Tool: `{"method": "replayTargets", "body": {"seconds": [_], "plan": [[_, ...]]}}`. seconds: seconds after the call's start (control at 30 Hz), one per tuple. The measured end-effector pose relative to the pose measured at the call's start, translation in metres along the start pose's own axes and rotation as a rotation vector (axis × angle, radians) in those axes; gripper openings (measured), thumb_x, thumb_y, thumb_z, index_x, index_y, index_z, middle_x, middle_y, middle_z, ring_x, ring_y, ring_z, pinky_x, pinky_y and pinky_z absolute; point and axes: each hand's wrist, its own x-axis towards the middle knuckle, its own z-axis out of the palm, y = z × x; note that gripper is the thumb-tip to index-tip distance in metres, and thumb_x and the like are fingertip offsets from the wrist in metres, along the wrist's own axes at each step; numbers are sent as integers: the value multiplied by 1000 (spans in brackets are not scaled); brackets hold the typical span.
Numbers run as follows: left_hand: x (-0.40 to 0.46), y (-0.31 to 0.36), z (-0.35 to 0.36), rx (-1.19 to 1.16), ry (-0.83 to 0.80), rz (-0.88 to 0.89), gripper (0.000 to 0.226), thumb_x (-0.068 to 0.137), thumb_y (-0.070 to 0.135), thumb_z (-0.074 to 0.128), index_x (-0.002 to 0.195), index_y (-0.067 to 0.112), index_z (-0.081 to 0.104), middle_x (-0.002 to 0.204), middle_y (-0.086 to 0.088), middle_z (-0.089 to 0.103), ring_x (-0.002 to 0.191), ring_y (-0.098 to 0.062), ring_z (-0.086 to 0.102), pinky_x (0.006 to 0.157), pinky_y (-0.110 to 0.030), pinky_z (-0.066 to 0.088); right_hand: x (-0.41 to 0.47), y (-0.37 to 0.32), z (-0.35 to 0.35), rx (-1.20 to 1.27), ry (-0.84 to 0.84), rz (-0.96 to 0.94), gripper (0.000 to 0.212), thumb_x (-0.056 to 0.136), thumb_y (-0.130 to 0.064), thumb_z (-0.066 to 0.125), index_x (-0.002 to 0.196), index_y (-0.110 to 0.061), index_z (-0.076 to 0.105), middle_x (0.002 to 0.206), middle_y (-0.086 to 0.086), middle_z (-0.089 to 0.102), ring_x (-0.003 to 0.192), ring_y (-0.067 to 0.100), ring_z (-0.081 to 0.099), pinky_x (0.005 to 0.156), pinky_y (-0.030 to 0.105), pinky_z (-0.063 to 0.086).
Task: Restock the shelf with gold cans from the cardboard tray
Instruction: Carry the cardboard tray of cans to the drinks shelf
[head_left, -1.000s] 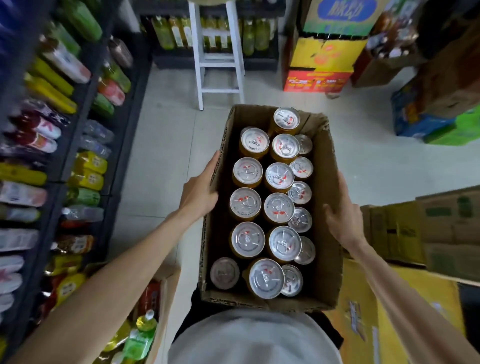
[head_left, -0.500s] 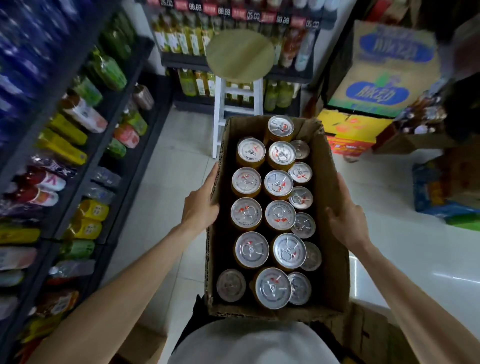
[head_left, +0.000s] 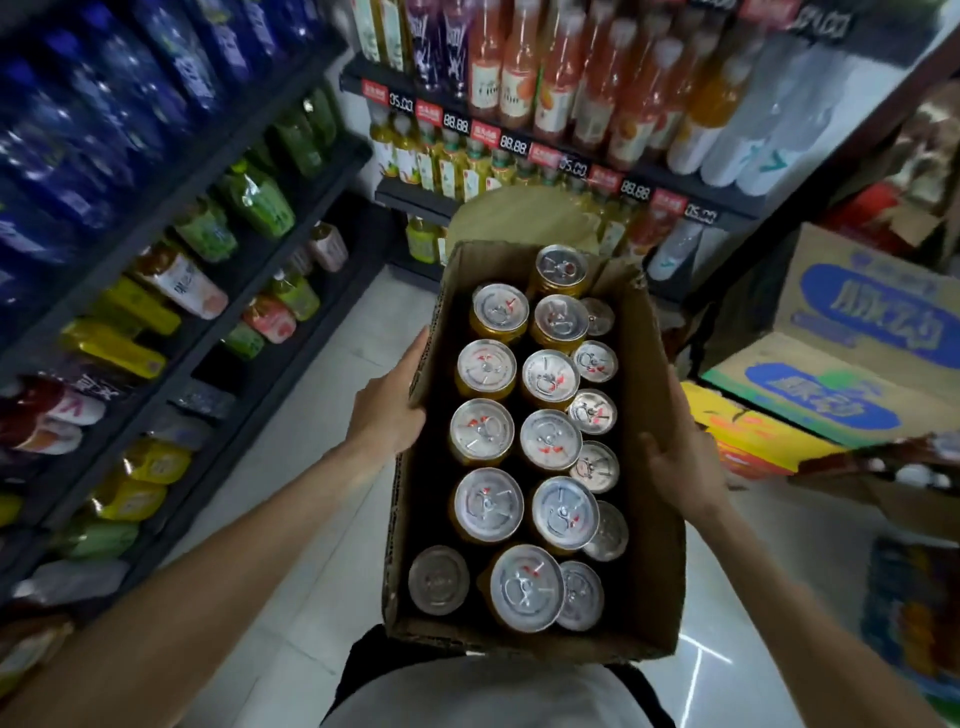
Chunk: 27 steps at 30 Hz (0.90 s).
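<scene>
Carrying cardboard tray (head_left: 652, 467) of gold cans (head_left: 549, 439) at waist height over pale tiled floor (head_left: 311, 415). Left hand (head_left: 387, 410) gripping left wall; right hand (head_left: 680, 462) gripping right wall. Facing bottle shelves (head_left: 545, 156) far, more left; printed cartons (head_left: 857, 338) right.

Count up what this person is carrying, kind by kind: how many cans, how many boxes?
gold cans: 17
cardboard tray: 1
Total: 18 things, carried between the left hand and the right hand.
</scene>
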Motion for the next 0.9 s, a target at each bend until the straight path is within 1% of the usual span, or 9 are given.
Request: {"method": "replayTargets", "body": {"seconds": [0.07,0.13,0.2,0.33,0.5,0.63,0.7,0.8,0.9], "plan": [[26,16,3,-26,47,-50,91,83,-6,48,147,45,6,133,-9,54,102,-27,60,76,-30,48,47,-2,-13,-17,-54,-55,87,84,-3,57,150,-32,7,104,28,67,86,43,64,70,42,50],[53,30,4,-65,81,-90,92,83,-4,49,146,47,6,138,-7,50,111,-28,57,87,-30,47,94,-9,-24,-48,-75,-108,87,84,-3,57,150,-31,8,103,28,67,85,45,64,68,41,49],[75,42,5,-114,107,-108,92,83,-4,51,146,46,7,137,-5,52,113,-28,56,89,-28,45,136,-16,-34,-87,-100,-147,86,85,-5,56,150,-31,7,104,29,67,86,47,63,68,43,49],[121,59,2,-171,171,-143,90,83,3,55,146,45,7,135,-4,54,115,-30,56,94,-28,41,216,-32,-47,-148,-164,-203,86,87,-9,54,149,-35,2,111,27,65,93,44,63,79,46,52],[177,76,-8,-193,236,-138,84,86,16,58,148,41,6,144,2,45,122,-29,51,96,-28,38,301,-53,-39,-192,-219,-311,85,87,-9,52,150,-32,0,114,26,64,93,43,64,80,47,53],[215,85,-16,-204,285,-211,84,87,13,55,148,41,5,133,-7,56,111,-33,58,90,-32,44,364,-77,-27,-267,-235,-393,75,89,-9,54,151,-15,11,120,29,60,101,45,59,86,49,49],[230,90,-19,-232,305,-247,85,86,8,53,148,40,5,128,-9,60,107,-34,60,84,-31,46,393,-90,-23,-274,-256,-445,77,88,-8,54,151,-19,11,119,29,60,98,46,60,83,49,49],[245,97,-18,-269,354,-314,85,86,9,52,148,41,4,126,-11,61,108,-35,59,88,-38,48,431,-106,-17,-254,-319,-514,80,89,-7,54,151,-25,7,119,26,60,97,43,61,82,44,48],[256,102,-5,-312,442,-395,87,85,7,52,147,44,3,115,-14,65,99,-36,62,77,-34,47,462,-116,-5,-261,-370,-573,82,89,-9,53,150,-33,3,117,24,63,97,41,63,83,42,50]]}}
